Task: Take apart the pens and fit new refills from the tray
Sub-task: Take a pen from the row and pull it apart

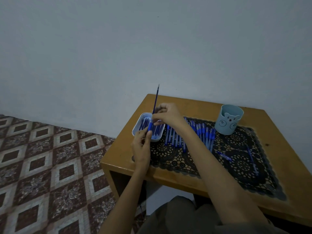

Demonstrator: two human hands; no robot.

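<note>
Left hand point(141, 147) grips a pen barrel point(150, 127), right hand point(167, 115) pinches a refill point(155, 102) upright above it. Tray point(156, 140) sits just behind both. Wooden desk point(168, 102), black lace mat point(236, 157) to the right — patterned tile floor point(50, 157) left, grey wall point(152, 39) beyond.

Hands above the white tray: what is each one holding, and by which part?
The left hand grips a pen at its blue grip section; the right hand pinches a thin refill near its lower end.
</note>
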